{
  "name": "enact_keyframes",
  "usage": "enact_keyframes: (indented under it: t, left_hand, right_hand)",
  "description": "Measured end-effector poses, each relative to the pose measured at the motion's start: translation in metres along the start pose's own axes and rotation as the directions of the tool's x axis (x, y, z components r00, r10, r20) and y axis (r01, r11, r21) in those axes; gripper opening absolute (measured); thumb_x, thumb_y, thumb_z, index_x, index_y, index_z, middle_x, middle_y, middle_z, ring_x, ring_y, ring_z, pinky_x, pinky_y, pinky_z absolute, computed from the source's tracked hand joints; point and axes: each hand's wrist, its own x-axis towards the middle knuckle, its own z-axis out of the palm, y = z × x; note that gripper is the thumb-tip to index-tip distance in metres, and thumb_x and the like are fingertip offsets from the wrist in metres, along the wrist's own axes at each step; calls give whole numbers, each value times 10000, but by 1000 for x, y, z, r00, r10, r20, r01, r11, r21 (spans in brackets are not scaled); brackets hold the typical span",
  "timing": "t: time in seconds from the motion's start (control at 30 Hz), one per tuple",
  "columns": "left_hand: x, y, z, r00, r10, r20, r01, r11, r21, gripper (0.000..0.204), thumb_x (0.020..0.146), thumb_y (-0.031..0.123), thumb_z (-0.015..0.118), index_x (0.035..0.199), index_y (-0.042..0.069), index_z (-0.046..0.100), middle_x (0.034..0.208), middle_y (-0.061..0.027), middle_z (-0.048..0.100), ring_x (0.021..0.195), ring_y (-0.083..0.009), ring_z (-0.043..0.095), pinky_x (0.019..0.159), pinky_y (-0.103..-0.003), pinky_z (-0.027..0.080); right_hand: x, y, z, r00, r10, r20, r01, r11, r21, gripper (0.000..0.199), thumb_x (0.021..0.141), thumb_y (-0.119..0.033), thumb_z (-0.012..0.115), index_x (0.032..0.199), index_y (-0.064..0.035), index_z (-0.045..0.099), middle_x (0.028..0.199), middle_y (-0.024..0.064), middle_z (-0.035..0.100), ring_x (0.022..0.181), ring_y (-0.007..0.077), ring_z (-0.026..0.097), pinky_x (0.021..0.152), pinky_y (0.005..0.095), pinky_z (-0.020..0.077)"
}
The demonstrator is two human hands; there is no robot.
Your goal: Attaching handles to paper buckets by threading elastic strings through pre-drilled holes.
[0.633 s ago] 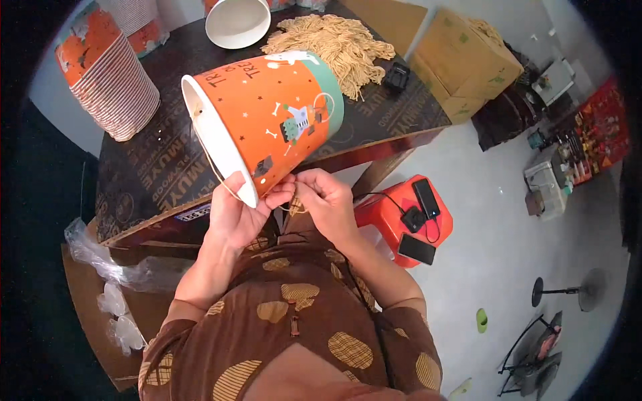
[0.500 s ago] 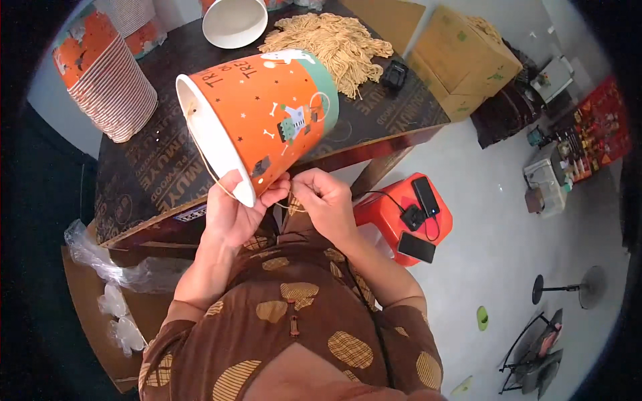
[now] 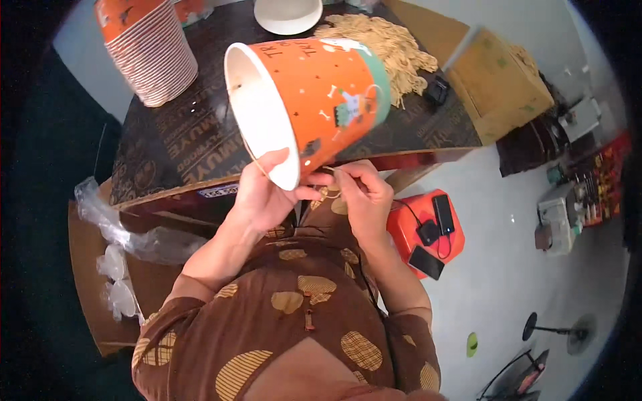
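Many nested buckets (image 3: 152, 63): stacked at the table's far left, leaning; they sit farther right in view than a moment ago, because the camera has swung, and the stack's top is now cut off.
Left hand (image 3: 261, 197): clamped on the held bucket's rim, thumb inside, fingers outside and beneath.
White container (image 3: 287, 19): on the table behind, its upper part now cropped.
Orange bucket (image 3: 307, 93): held tilted above the near edge of the dark table (image 3: 194, 137), mouth to the left, green base to the upper right; more of its white inside shows than earlier.
Thin cord (image 3: 254, 159): crosses the mouth from a hole near the rim to the left thumb; another stretch curves near both hands' fingertips.
Right hand (image 3: 368, 200): fingers pinched together on the cord, just beside the left fingertips; a little farther from that hand than before.
Yarn pile (image 3: 384, 50): lying behind the bucket, unchanged.
Red stool (image 3: 404, 227): bearing a phone (image 3: 426, 262) as before.
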Motion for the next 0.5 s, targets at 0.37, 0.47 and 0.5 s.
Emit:
enact_keyframes:
  t: [0.37,0.47,0.5]
  left_hand:
    - [-3,-1,-2,998,36,-58,-37,999,-10,482,921,218,479,1234,-149,480,1090,-300,628,937,-381,674,839,-420,594]
    - [-3,3,-9,997,47,-61,-48,999,-21,454,926,205,468,1206,-151,497,1070,-302,633,913,-370,678,826,-415,595]
    - [-3,6,-11,997,50,-60,-51,998,-20,454,926,205,468,1206,-151,497,1070,-302,633,913,-370,678,826,-415,595]
  right_hand:
    - [-5,7,5,996,-20,91,23,999,-29,37,891,5,643,897,39,634,839,1,565,705,44,483,615,194,385]
    - [-3,5,5,998,-37,49,40,997,-60,25,850,46,644,855,30,625,812,24,564,673,64,517,602,214,429]
    - [-3,2,5,998,-40,51,43,997,-59,25,850,46,644,855,30,625,812,24,564,673,64,517,602,214,429]
